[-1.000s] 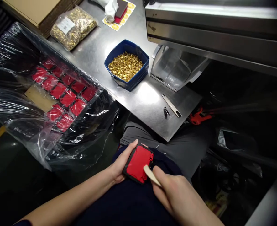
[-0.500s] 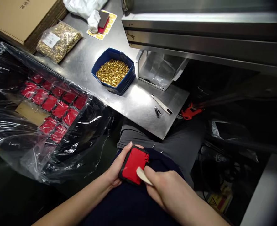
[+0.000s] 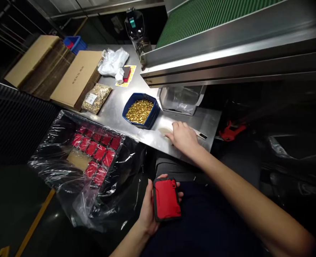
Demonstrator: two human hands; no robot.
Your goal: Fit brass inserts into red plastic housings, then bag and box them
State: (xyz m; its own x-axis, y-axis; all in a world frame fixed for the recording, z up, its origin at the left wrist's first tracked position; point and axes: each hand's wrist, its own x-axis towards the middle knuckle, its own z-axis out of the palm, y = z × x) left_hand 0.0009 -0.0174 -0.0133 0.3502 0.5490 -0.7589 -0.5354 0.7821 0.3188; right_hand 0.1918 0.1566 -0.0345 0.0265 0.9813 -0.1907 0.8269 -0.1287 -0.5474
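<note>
My left hand (image 3: 146, 214) is wrapped round a red and black plastic case (image 3: 167, 199), its red face turned up above my lap. Over the metal table (image 3: 144, 136), my right hand (image 3: 184, 138) is reached out, fingers bent, with a pale, flat, rounded piece (image 3: 165, 131) at its thumb and fingertips. That piece is at the tabletop, and the hand hides part of it. A pale-handled knife (image 3: 201, 135) lies just beyond the hand, partly covered. To the left of the hand stands a blue bin (image 3: 154, 116) full of small brass-coloured parts (image 3: 139, 111).
A plastic-lined box (image 3: 120, 142) at left holds several red cases (image 3: 97, 151). A bag of brass parts (image 3: 97, 98) and stacked cardboard (image 3: 77, 76) lie farther back. A conveyor frame (image 3: 214, 59) overhangs the table above a white tray (image 3: 178, 111). An orange-red tool (image 3: 231, 131) is at right.
My right hand has moved from the case out to the tabletop with the pale piece. The left hand still holds the case, now turned more upright. The view has tilted up.
</note>
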